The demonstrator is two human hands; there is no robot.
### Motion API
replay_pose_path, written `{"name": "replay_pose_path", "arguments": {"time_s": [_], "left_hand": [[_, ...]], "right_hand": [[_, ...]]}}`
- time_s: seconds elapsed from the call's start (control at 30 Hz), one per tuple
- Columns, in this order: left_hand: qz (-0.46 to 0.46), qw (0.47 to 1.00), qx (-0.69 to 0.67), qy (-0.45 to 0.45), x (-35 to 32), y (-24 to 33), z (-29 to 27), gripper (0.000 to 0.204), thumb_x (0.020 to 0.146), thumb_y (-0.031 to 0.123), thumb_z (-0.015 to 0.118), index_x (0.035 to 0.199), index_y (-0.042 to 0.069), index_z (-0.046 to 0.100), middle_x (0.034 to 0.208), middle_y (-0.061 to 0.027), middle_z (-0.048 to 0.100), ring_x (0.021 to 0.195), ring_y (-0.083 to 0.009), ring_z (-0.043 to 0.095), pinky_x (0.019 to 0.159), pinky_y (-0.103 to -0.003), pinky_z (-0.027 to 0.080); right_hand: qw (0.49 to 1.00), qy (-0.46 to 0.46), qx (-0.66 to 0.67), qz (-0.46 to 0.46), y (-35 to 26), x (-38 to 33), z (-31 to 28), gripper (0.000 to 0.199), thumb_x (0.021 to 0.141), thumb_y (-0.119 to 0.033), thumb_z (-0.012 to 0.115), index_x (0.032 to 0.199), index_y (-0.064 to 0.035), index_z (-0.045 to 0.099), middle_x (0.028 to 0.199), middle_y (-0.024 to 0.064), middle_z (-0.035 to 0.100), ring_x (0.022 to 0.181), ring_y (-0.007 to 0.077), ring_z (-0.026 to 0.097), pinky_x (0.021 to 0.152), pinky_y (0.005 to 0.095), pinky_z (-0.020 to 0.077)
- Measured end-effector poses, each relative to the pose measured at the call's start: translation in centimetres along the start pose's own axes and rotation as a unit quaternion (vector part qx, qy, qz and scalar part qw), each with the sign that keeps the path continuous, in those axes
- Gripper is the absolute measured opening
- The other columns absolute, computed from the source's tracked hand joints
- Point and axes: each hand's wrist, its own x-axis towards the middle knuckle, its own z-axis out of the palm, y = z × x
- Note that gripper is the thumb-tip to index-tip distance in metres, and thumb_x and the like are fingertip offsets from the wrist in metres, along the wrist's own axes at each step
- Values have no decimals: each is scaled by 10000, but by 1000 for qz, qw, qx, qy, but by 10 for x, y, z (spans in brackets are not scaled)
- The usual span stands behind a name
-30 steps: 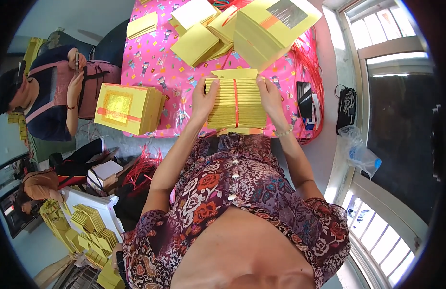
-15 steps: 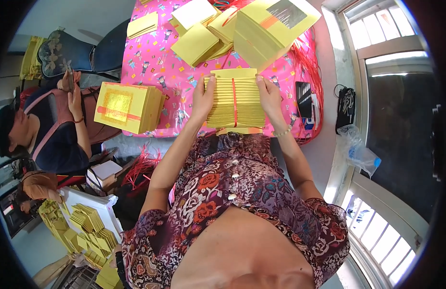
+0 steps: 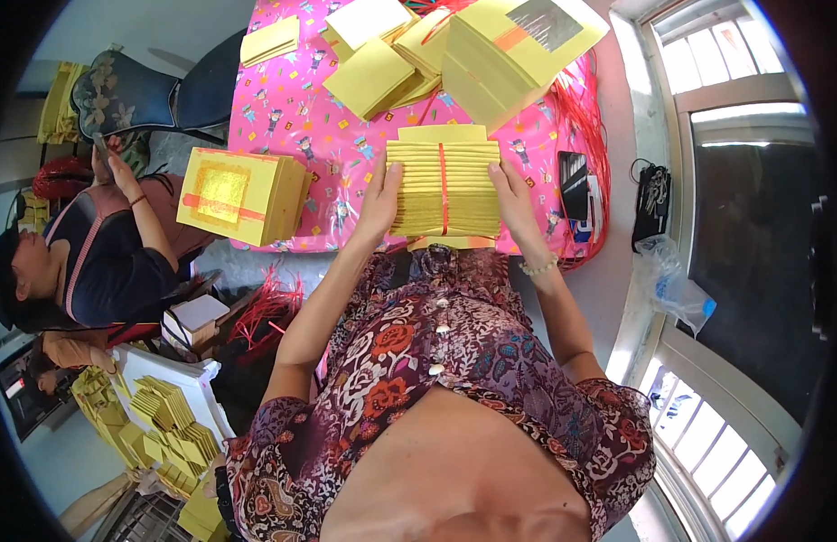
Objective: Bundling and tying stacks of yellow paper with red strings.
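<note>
Table (image 3: 340,176) had a glossy pink cartoon-print cover (image 3: 296,99). Near left corner: thick yellow paper block (image 3: 242,197) with a gold-foil square facing up. Far left: small flat yellow stack (image 3: 270,41). Far middle: overlapping pile of yellow folded sheets (image 3: 371,83); right beside it, big yellow block with a grey panel (image 3: 498,77). Right edge: loose red strips (image 3: 592,122), dark phone (image 3: 574,181) just inside them. Near edge, middle: red-strapped yellow bundle (image 3: 418,194); underside hidden.
</note>
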Motion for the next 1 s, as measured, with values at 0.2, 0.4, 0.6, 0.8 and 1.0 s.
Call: {"name": "replay_pose_path", "arguments": {"time_s": [0.2,0.4,0.6,0.8,1.0], "left_hand": [[0,1000,0,-17,-2,10,3,597,1052,345,397,1524,15,240,1487,-138,395,1352,-209,377,1121,-320,279],[-57,991,-124,4,-21,7,-1,645,1049,488,293,1500,28,308,1477,-119,425,1350,-217,395,1122,-338,277],[-9,999,21,-30,-20,5,-1,649,1052,404,327,1528,-14,191,1585,-163,227,1472,-253,182,1183,-335,154],[-50,994,-48,-87,-15,-11,-25,704,1039,479,331,1553,43,128,1610,-147,155,1485,-246,149,1188,-361,150],[59,984,-9,-166,-32,-23,-50,940,930,591,515,1560,61,62,1628,-132,82,1496,-251,103,1200,-396,130]], "right_hand": [[1000,20,21,11,-10,-1,2,462,1034,-279,472,1409,-8,461,1274,99,597,1167,145,523,1009,286,392],[995,-3,86,44,-4,-13,-5,504,1044,-327,446,1423,6,438,1353,107,543,1257,159,468,1070,292,341],[997,-9,43,57,8,-11,-7,569,1034,-364,449,1451,19,391,1433,132,477,1325,191,423,1112,310,296],[999,-10,20,43,12,-9,-9,594,1035,-410,415,1454,10,393,1426,137,486,1330,211,427,1096,332,325],[992,-5,109,56,19,-32,-13,593,1052,-441,327,1468,-24,390,1436,133,479,1306,224,469,1062,356,373]]}}
